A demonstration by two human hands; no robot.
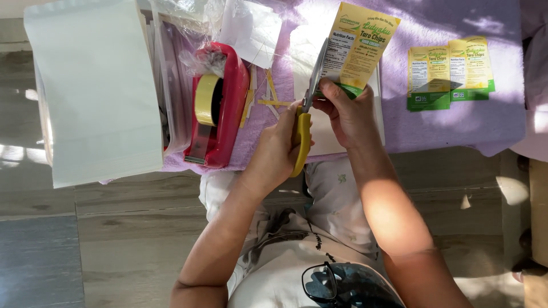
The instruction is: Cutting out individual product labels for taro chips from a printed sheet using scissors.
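The left hand [282,142] holds a pair of scissors [307,102] with yellow handles. Its fingers are closed around the handles. The grey blades point up toward 12 o'clock and are open a little, and they lie along the left edge of a yellow and green paper label [358,48].

The right hand [345,114] holds that label by its bottom green edge. The thumb and fingers are pinched together on the paper. The label stands up from the hand, tilted a bit toward 1 o'clock. The two hands are just beside each other, near the middle of the view.

Under the hands is a table with a purple cloth [456,128] on it. At 3 o'clock from the held label, two more labels [450,74] of the same kind lie flat on the cloth, side by side and touching.

At 9 o'clock from the scissors sits a red tape holder [225,114] with a roll of yellowish tape [205,98] in it. Between the tape holder and the scissors lie thin yellow paper strips [268,97]. Farther out at 9 o'clock is a big white sheet [94,85] that hangs over the table edge.

Some crinkly clear plastic [200,34] lies at 12 o'clock from the tape holder.

At 6 o'clock, dark glasses [322,282] hang on the person's light shirt.
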